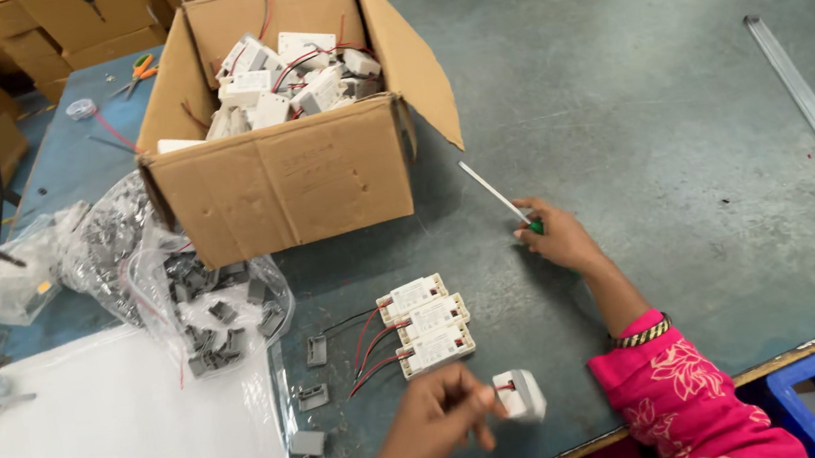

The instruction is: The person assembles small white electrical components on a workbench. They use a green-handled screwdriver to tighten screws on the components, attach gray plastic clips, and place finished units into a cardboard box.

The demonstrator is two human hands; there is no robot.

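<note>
The left hand [436,420] pinches a small white box [521,394] by its wire end, the right hand [556,235] is closed around a screwdriver [496,196], and just beyond the left hand three similar boxes [426,322] lie finished in a row, while many more wait in the carton [288,176].

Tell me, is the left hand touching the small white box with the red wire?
Touching. The head view shows the left hand pinching the white box at its wired end.
</note>
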